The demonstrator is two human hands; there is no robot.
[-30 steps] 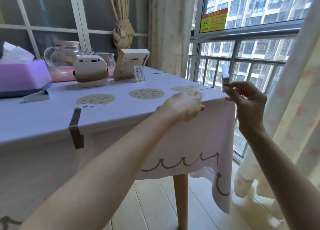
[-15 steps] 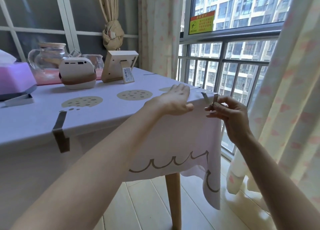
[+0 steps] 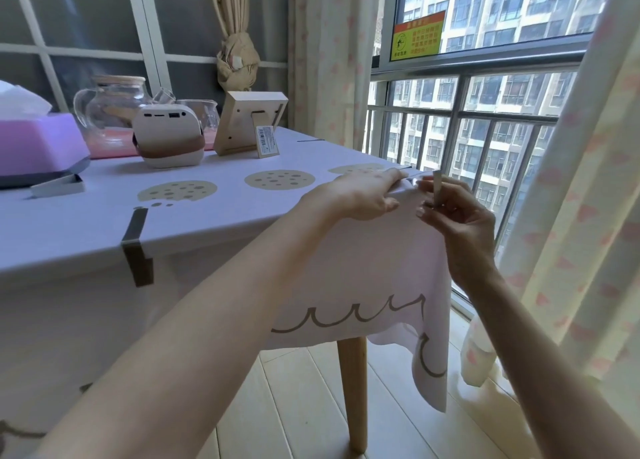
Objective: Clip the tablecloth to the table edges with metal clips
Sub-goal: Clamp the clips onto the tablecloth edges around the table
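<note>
"One fitted clip (image 3: 136,247) already grips the table's (image 3: 353,389) near edge. Where is the next one going?"

"At the window-side corner, it seems. The left hand (image 3: 360,195) holds the tablecloth (image 3: 363,278) over the edge there, fingers on top and thumb on the hanging side, probably to stop it slipping. Just beside it, the right hand (image 3: 457,223) pinches a metal clip (image 3: 437,185) upright between thumb and fingertips, likely lining it up to push on."

"And farther back?"

"A thin clip (image 3: 310,140) shows at the far edge, beyond the projector (image 3: 168,136)."
</note>
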